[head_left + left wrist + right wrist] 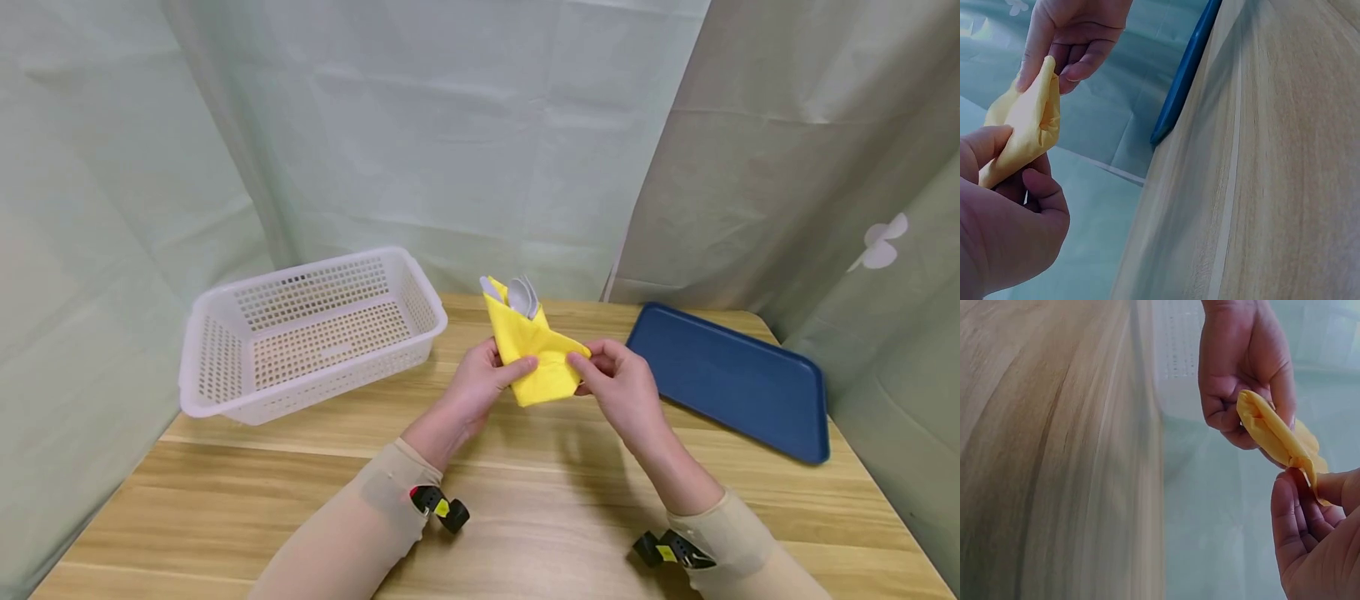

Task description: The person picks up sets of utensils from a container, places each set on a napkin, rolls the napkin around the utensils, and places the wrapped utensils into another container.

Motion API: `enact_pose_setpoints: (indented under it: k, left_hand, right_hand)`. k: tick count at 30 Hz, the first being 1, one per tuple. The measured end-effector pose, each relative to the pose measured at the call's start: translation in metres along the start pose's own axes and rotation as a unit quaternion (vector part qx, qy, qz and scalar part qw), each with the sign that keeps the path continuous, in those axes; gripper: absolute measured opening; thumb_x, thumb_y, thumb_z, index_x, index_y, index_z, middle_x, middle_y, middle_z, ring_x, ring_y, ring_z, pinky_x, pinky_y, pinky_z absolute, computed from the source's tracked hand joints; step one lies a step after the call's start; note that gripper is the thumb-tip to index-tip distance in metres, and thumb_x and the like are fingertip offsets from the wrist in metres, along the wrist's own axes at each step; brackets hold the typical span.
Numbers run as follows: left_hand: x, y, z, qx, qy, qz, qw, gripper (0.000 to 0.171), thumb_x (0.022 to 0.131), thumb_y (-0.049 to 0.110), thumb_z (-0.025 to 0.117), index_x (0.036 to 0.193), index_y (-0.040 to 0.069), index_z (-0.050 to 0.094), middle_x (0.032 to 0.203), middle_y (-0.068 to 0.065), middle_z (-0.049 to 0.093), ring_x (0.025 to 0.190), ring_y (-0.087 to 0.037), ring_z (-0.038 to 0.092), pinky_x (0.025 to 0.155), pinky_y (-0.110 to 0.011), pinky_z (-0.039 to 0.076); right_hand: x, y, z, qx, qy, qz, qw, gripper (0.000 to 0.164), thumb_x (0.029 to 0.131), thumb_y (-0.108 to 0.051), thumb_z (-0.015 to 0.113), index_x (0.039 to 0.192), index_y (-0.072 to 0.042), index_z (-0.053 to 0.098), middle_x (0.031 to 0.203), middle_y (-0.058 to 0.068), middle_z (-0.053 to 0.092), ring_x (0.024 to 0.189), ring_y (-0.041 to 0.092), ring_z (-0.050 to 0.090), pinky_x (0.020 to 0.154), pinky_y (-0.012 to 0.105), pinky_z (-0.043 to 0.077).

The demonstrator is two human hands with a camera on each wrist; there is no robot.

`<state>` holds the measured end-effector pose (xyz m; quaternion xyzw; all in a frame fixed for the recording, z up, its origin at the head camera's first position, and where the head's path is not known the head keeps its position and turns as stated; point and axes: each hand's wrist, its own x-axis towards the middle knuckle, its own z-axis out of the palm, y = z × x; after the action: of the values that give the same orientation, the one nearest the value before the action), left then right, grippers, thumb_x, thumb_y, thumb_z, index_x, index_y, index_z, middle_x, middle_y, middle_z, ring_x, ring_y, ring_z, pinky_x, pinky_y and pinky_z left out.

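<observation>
A folded yellow napkin [534, 358] is held up above the table between both hands. Out of its top stick a spoon [518, 295], a fork [532, 296] and a light-coloured knife [491, 289]; their lower parts are hidden in the cloth. My left hand [480, 379] grips the napkin's left side, thumb across the front and fingers behind. On the other side, my right hand [618, 383] pinches a corner that juts out to the right between thumb and fingers. In the left wrist view the folded bottom of the napkin [1029, 125] shows between the hands.
A white perforated plastic basket [345, 360] stands at the back left of the wooden table [525, 517]. At the right lies a blue rectangular tray [735, 379]. Pale curtains [450, 125] hang behind and on both sides.
</observation>
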<state>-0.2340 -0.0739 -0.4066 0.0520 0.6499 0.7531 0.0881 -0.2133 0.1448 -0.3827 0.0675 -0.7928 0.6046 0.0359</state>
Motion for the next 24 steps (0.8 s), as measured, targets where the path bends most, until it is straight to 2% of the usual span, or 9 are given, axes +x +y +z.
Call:
enact_pose_setpoints:
  k: [5, 9, 12, 14, 17, 19, 22, 24]
  left_hand:
    - [0.0, 0.0, -0.001, -0.002, -0.01, 0.0, 1.0, 0.039, 0.106, 0.012, 0.076, 0.141, -0.001, 0.066, 0.133, -0.013, 0.075, 0.117, -0.023, 0.072, 0.103, -0.039, 0.057]
    - [0.0, 0.001, 0.0, -0.001, -0.006, -0.004, 1.0, 0.039, 0.105, 0.012, 0.077, 0.14, 0.0, 0.066, 0.131, -0.012, 0.075, 0.116, -0.023, 0.073, 0.103, -0.039, 0.057]
    - [0.0, 0.001, 0.0, -0.004, 0.005, -0.003, 1.0, 0.039, 0.105, 0.013, 0.077, 0.141, 0.0, 0.066, 0.131, -0.011, 0.075, 0.115, -0.022, 0.073, 0.101, -0.037, 0.057]
    - [0.001, 0.0, 0.0, -0.012, 0.015, 0.0, 0.9998, 0.04, 0.105, 0.012, 0.077, 0.141, 0.0, 0.065, 0.132, -0.012, 0.075, 0.114, -0.022, 0.073, 0.099, -0.036, 0.057]
    - [0.002, 0.001, 0.0, -0.022, 0.041, 0.004, 0.9989, 0.041, 0.104, 0.011, 0.078, 0.142, 0.001, 0.065, 0.132, -0.011, 0.075, 0.113, -0.02, 0.072, 0.096, -0.033, 0.056]
    - [0.003, 0.002, -0.001, -0.024, 0.058, 0.008, 0.998, 0.042, 0.103, 0.012, 0.079, 0.142, 0.001, 0.065, 0.133, -0.011, 0.075, 0.114, -0.02, 0.071, 0.096, -0.033, 0.055]
    - [0.002, 0.003, -0.001, -0.019, 0.077, 0.014, 0.9968, 0.044, 0.103, 0.014, 0.081, 0.142, 0.002, 0.066, 0.133, -0.01, 0.075, 0.116, -0.02, 0.071, 0.098, -0.034, 0.055]
    - [0.002, 0.004, -0.001, -0.02, 0.079, 0.017, 0.9965, 0.045, 0.103, 0.014, 0.081, 0.143, 0.002, 0.065, 0.134, -0.01, 0.075, 0.118, -0.021, 0.07, 0.101, -0.036, 0.055]
  right_hand:
    - [0.0, -0.001, 0.0, -0.001, 0.003, -0.005, 1.0, 0.023, 0.107, -0.018, 0.077, 0.117, 0.002, 0.074, 0.099, 0.014, 0.078, 0.081, 0.022, 0.075, 0.075, 0.03, 0.065]
    - [-0.001, -0.002, 0.0, -0.004, 0.024, -0.001, 1.0, 0.024, 0.106, -0.02, 0.078, 0.116, 0.001, 0.074, 0.098, 0.015, 0.076, 0.079, 0.023, 0.072, 0.073, 0.028, 0.064]
    - [-0.003, -0.003, -0.001, -0.008, 0.06, -0.011, 0.998, 0.025, 0.106, -0.023, 0.078, 0.116, -0.001, 0.073, 0.1, 0.016, 0.074, 0.081, 0.026, 0.07, 0.071, 0.026, 0.062]
    - [-0.005, -0.003, -0.001, -0.02, 0.1, -0.036, 0.994, 0.023, 0.107, -0.025, 0.078, 0.115, -0.004, 0.073, 0.1, 0.014, 0.072, 0.081, 0.026, 0.068, 0.07, 0.024, 0.06]
    - [-0.012, -0.006, 0.001, -0.051, 0.153, -0.102, 0.982, 0.017, 0.107, -0.024, 0.078, 0.112, -0.009, 0.074, 0.098, 0.007, 0.07, 0.081, 0.023, 0.065, 0.069, 0.021, 0.056]
    - [-0.017, -0.009, 0.004, -0.086, 0.165, -0.16, 0.969, 0.012, 0.106, -0.02, 0.079, 0.111, -0.01, 0.076, 0.097, 0.002, 0.07, 0.083, 0.018, 0.064, 0.073, 0.02, 0.055]
    - [-0.024, -0.013, 0.012, -0.15, 0.145, -0.246, 0.947, 0.013, 0.102, -0.011, 0.082, 0.115, -0.008, 0.079, 0.102, 0.0, 0.074, 0.091, 0.017, 0.067, 0.082, 0.025, 0.054]
    - [-0.026, -0.014, 0.016, -0.188, 0.122, -0.283, 0.933, 0.02, 0.1, -0.008, 0.084, 0.119, -0.008, 0.08, 0.109, 0.002, 0.076, 0.098, 0.019, 0.069, 0.088, 0.032, 0.057]
